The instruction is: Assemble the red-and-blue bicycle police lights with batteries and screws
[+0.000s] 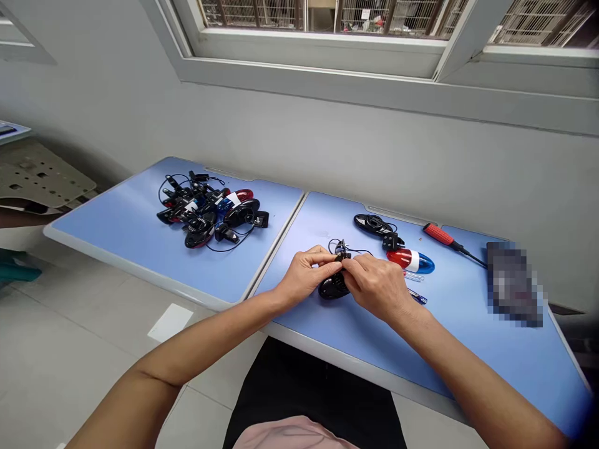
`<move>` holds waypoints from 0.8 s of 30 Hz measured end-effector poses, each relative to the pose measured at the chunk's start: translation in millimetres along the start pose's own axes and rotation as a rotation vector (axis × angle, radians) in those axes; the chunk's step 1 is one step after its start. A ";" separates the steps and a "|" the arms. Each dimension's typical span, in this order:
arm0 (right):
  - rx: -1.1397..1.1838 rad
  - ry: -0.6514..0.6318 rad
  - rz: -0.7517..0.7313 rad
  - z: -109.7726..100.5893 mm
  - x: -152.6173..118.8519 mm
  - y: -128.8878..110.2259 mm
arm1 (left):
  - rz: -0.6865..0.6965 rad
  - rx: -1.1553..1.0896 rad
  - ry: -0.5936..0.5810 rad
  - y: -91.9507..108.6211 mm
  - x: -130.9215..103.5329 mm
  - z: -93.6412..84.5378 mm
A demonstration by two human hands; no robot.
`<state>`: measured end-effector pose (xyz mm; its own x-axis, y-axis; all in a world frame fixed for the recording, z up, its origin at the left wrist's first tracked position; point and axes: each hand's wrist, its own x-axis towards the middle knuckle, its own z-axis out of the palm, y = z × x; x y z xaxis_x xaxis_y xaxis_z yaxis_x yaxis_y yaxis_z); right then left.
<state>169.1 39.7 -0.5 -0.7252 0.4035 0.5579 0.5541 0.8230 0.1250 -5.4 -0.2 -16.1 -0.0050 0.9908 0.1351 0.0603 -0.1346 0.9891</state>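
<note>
Both hands meet over the near table. My left hand is closed in a pinch on a small black clip-like part with a thin black cable. Against the same part my right hand presses its curled fingers, which hide some of it. Just below lies a black oval bicycle-light housing, partly covered by the right hand. Beyond the hands are another black oval housing with coiled cable and a black bracket. A red and blue lamp cover with a white middle sits to the right.
A clear thin tube and a blue battery lie beside my right hand. Farther right are a red-handled screwdriver and a blurred dark object. On the left table rests a tangled pile of similar lights.
</note>
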 end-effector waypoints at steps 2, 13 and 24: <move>0.034 0.019 -0.009 -1.1 -1.4 1.4 | 0.009 0.024 -0.033 0.2 1.0 -1.7; 0.209 0.083 0.106 -0.5 -20.2 11.7 | 0.151 0.714 -0.177 -2.2 -41.4 -8.1; 0.124 -0.027 -0.063 -11.6 -9.9 16.6 | 0.190 0.812 -0.210 -3.0 -29.8 -8.1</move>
<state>190.2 44.7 5.5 -0.7684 0.3586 0.5300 0.4536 0.8895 0.0558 -13.5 -29.5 -22.6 0.2578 0.9449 0.2016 0.7370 -0.3272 0.5914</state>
